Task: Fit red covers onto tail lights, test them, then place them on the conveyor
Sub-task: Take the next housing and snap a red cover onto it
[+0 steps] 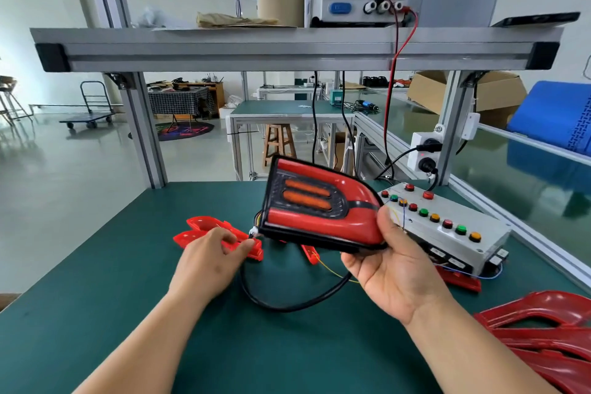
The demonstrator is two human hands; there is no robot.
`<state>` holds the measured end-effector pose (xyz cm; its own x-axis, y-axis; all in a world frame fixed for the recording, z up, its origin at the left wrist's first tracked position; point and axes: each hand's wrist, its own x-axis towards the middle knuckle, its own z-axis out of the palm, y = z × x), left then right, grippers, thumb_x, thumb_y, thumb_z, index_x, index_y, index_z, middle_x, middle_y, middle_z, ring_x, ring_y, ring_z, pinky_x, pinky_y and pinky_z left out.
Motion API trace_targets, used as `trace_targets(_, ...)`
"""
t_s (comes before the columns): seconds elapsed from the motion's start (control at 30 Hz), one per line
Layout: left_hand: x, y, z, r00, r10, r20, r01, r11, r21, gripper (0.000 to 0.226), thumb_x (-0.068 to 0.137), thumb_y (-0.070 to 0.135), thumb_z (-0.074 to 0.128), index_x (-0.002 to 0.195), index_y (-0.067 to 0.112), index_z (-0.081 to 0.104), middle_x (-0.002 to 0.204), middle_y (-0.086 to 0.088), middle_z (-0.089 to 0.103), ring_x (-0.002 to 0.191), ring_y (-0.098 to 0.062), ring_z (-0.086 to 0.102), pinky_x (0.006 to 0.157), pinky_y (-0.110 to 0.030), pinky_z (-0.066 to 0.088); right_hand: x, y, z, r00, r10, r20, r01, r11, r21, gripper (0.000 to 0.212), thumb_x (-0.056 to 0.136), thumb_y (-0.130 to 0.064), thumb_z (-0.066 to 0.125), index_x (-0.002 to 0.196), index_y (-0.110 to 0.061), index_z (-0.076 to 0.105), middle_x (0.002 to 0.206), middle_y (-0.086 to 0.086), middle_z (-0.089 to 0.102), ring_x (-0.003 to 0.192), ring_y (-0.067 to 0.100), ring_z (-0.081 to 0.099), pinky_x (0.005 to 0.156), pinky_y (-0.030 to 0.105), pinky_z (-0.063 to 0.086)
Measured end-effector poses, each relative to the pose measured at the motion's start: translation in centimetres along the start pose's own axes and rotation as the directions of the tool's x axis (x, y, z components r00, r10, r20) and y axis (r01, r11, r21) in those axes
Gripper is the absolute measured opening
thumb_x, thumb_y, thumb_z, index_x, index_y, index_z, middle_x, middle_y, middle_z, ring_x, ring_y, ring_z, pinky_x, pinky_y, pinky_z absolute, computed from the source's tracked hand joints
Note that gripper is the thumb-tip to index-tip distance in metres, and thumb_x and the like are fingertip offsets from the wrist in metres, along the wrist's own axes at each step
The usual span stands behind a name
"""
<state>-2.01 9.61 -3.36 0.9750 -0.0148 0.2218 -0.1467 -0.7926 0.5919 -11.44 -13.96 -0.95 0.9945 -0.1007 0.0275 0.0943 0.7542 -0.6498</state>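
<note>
So we've got the tail light (319,205) up in the air over the green worktop (128,313), red cover already on it and two orange bars showing on its face. Our right hand (393,269) grips it by the rounded end, thumb on top and fingers curled underneath. Our left hand (208,259) pinches the little white plug (254,232) at the light's near left corner, where a black cable (287,305) loops down onto the worktop. A loose cover (198,227) lies just behind that hand, and more red covers (543,329) sit piled at the right. The button box (447,227) sits just beside the light.
</note>
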Motion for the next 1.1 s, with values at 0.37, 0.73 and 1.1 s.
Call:
trace_targets(0.37, 1.4, 0.0, -2.0, 0.956, -0.294, -0.022, 0.132, 0.495, -0.859, 0.022, 0.097, 0.002, 0.054, 0.117, 0.005, 0.062, 0.084, -0.012, 0.064, 0.064, -0.016, 0.055, 0.057, -0.023, 0.049, -0.5, 1.2, -0.2, 0.965, 0.236, 0.119, -0.191, 0.934, -0.301, 0.034, 0.075, -0.028, 0.068, 0.101, -0.007, 0.072, 0.092, 0.018, 0.069, 0.078, 0.029, 0.067, 0.073, 0.042, 0.056)
trace_targets(0.73, 1.9, 2.7, -6.1, 0.946, -0.128, -0.299, -0.222, 0.418, -0.881, 0.039, 0.093, -0.007, 0.044, 0.094, 0.027, 0.061, 0.077, 0.013, 0.062, 0.058, 0.002, 0.044, 0.057, -0.014, 0.032, -0.6, 1.8, 0.3, 0.947, 0.295, -0.127, -0.3, 0.673, -0.676, 0.035, 0.089, -0.029, 0.065, 0.115, -0.007, 0.056, 0.086, 0.008, 0.069, 0.071, 0.019, 0.067, 0.057, 0.029, 0.054)
trace_targets(1.1, -0.3, 6.7, -3.8, 0.914, 0.392, -0.109, -0.406, 0.87, -0.279, 0.026, 0.092, 0.036, 0.062, 0.081, 0.059, 0.059, 0.085, 0.023, 0.063, 0.086, -0.005, 0.055, 0.1, -0.053, 0.04, -0.6, -0.2, 1.5, 0.984, -0.14, 0.114, 0.035, -0.472, -0.881, 0.064, 0.087, -0.067, 0.046, 0.05, -0.014, 0.042, 0.046, 0.002, 0.04, 0.046, 0.016, 0.038, 0.05, 0.028, 0.032)
